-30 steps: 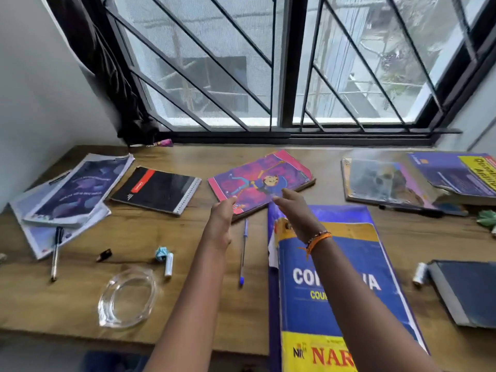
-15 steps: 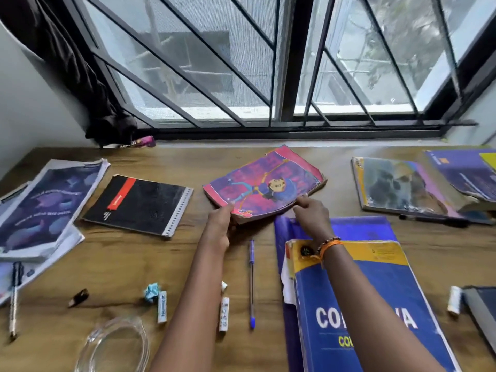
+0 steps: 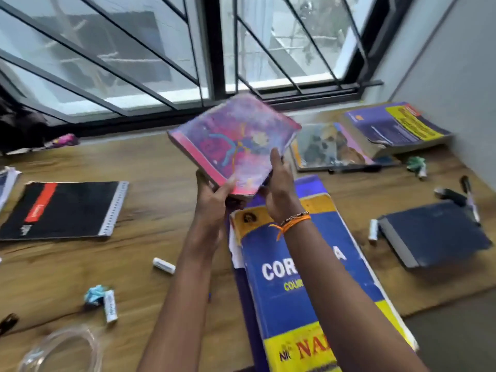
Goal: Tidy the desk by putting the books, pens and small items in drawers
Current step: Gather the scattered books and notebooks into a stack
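The pink book (image 3: 236,143) is blurred, so its cover drawing is hard to read. Both the left hand (image 3: 212,197) and the right hand (image 3: 279,189) grip its near edge, thumbs on top. They hold it tilted above the desk (image 3: 150,162).

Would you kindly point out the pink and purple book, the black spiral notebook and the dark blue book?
pink and purple book (image 3: 236,140), head view, middle of its front cover.
black spiral notebook (image 3: 69,208), head view, middle of its black cover.
dark blue book (image 3: 442,232), head view, middle of its cover.
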